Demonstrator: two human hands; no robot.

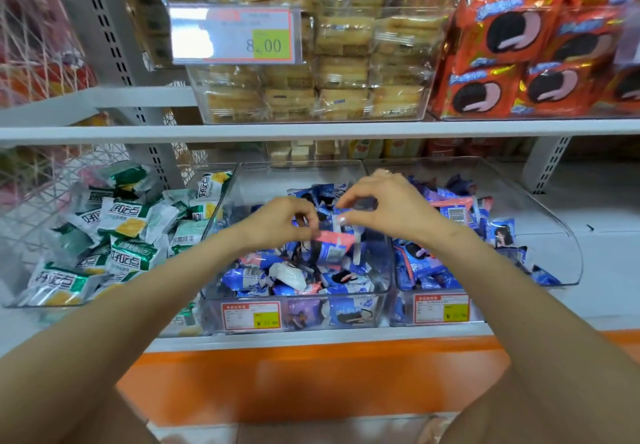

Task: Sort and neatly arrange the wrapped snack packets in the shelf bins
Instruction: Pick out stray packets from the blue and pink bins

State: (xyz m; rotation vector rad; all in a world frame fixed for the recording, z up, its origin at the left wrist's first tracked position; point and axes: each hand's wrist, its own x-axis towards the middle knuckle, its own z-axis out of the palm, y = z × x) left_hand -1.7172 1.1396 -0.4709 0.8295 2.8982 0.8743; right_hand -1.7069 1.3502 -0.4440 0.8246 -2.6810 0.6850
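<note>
Pinching one packet (pixel 334 238) above the bin (pixel 384 270) are left hand (pixel 278 224) and right hand (pixel 389 206).

This is a shop, in its snack aisle. White metal shelves (pixel 311 129) on slotted uprights (pixel 114 28) carry clear plastic bins (pixel 301 164) heaped with identical wrapped goods: green-and-white packets (pixel 128 229) on the left, blue packets (pixel 311 270) in the middle, orange packets (pixel 519 63) far right. A price label (pixel 235 35) reading 8.00 hangs on the far bin (pixel 311 120), and red-and-yellow price tags (pixel 251 315) front the near bins.
</note>
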